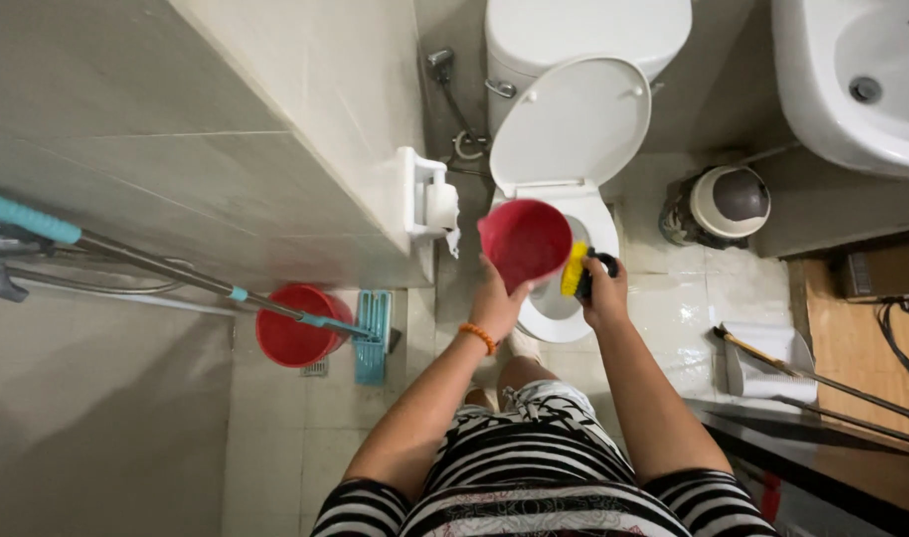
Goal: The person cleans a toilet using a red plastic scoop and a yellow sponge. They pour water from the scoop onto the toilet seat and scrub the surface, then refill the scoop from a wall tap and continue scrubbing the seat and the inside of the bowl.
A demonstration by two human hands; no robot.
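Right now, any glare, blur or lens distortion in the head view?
Head view: wide-angle warp, the wall and sink lean outward; soft glare on the floor tiles beside the toilet; lighting even, shadow dark only at lower right; left hand with the red scoop and right hand with the yellow brush are reasonably sharp.
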